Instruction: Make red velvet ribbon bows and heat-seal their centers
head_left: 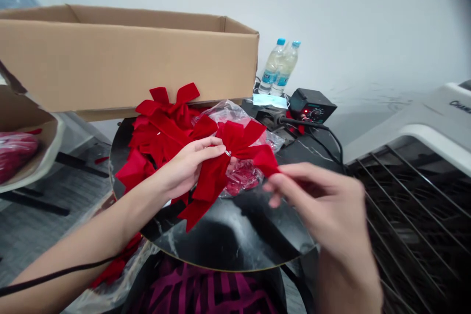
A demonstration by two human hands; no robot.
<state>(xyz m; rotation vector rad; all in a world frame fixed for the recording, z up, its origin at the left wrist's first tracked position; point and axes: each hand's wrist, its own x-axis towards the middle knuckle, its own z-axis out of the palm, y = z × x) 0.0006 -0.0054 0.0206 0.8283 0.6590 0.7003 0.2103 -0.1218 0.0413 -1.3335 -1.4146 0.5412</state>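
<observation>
A red velvet bow (211, 181) is held over the round black table (235, 235), with a small silvery tie at its centre. My left hand (187, 164) pinches it near that centre, thumb on top. With thumb and fingers, my right hand (316, 201) grips the end of one of the bow's tails and draws it out to the right. Behind my left hand lies a pile of red bows (162, 127). Beneath the held bow, a clear plastic bag (243, 176) contains small red pieces.
A large open cardboard box (147, 64) stands behind the table. Two water bottles (277, 71), a black control box (312, 105) with a red light and a corded tool (298, 121) sit at the back right. A white slatted appliance (415, 157) flanks the right side.
</observation>
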